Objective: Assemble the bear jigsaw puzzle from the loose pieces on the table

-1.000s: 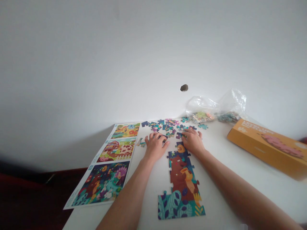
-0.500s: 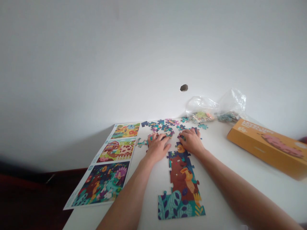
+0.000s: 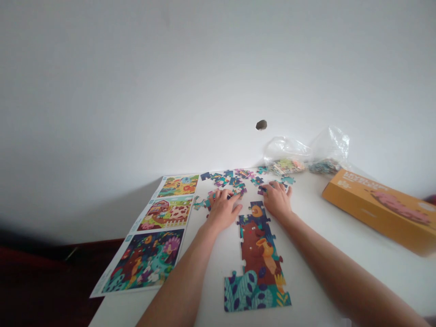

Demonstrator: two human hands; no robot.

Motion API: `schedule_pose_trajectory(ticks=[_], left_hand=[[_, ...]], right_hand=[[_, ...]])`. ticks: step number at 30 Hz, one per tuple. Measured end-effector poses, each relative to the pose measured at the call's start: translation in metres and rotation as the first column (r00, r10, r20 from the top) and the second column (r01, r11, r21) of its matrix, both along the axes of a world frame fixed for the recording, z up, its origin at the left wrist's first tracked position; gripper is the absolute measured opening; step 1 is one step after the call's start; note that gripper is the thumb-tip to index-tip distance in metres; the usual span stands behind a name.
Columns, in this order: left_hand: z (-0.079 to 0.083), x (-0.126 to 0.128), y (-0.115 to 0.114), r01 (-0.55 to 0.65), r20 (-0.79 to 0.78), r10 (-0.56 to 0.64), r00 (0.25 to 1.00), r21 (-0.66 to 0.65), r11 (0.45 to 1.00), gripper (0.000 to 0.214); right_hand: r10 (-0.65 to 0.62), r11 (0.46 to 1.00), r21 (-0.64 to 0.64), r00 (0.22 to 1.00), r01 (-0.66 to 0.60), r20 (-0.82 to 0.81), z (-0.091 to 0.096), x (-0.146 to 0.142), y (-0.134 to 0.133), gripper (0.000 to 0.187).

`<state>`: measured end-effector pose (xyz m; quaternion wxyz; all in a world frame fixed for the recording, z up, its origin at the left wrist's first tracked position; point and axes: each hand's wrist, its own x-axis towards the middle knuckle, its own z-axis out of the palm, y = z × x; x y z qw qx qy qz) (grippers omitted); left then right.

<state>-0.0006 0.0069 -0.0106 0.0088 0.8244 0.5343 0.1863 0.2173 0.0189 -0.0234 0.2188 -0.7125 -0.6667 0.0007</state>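
Observation:
A partly joined jigsaw puzzle (image 3: 257,254) showing a brown bear and leaves lies flat on the white table between my forearms. At its top end sits a piece with an orange round shape (image 3: 256,210). My left hand (image 3: 224,208) rests, fingers spread, over loose puzzle pieces (image 3: 206,203) left of the puzzle's top. My right hand (image 3: 277,200) lies palm down just right of that top end. Its fingers are apart and touch dark loose pieces, partly hidden beneath them. Neither hand visibly lifts a piece.
More loose pieces (image 3: 223,178) are scattered towards the wall. A picture sheet (image 3: 145,240) with several printed scenes lies at the left edge. Two clear bags of pieces (image 3: 288,163) stand at the back right, beside a yellow puzzle box (image 3: 381,204).
My right hand has slid a little to the right, away from the puzzle's top, uncovering the orange-marked piece and some table. My left hand has barely moved.

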Motion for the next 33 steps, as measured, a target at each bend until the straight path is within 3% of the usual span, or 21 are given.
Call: schedule_pose_trajectory(ticks=[8,11,15,20,22,25,27,30,33], left_hand=[[-0.001,-0.001,0.001,-0.007,0.005,0.007,1.000,-0.013,1.000,0.034],[-0.002,-0.001,0.001,-0.010,0.004,0.010,1.000,-0.013,1.000,0.035],[-0.002,-0.001,0.001,-0.011,0.005,0.011,1.000,-0.005,1.000,0.036],[0.001,0.000,0.000,-0.014,-0.001,0.014,1.000,-0.013,1.000,0.036],[0.001,0.001,0.000,0.014,0.000,-0.014,1.000,-0.020,1.000,0.035],[0.002,0.002,-0.001,0.095,0.013,-0.095,0.995,-0.021,0.995,0.029],[0.002,0.002,-0.001,0.130,0.022,-0.129,0.991,-0.015,0.991,0.027],[0.001,0.001,0.002,0.056,0.029,-0.057,0.998,0.009,0.998,0.028],[-0.004,-0.005,0.008,-0.164,0.036,0.162,0.986,0.039,0.986,0.033]], right_hand=[[-0.041,0.999,-0.005,0.999,0.041,-0.008,0.003,0.009,0.002,0.049],[0.083,0.996,-0.014,0.995,-0.084,-0.051,0.004,0.008,0.004,0.045],[0.288,0.955,-0.062,0.957,-0.290,-0.034,0.001,0.002,0.005,0.038],[0.251,0.968,-0.016,0.968,-0.251,-0.002,0.005,0.001,0.002,0.038],[0.357,0.934,-0.025,0.934,-0.358,-0.024,0.011,0.000,-0.001,0.043],[0.581,0.805,-0.097,0.811,-0.586,-0.073,0.018,-0.003,-0.007,0.052],[0.624,0.762,-0.141,0.775,-0.632,-0.101,0.019,-0.006,-0.009,0.054],[0.564,0.809,-0.135,0.820,-0.572,-0.099,0.017,-0.006,-0.009,0.054],[0.492,0.865,-0.084,0.869,-0.495,-0.053,0.013,-0.005,-0.006,0.050]])
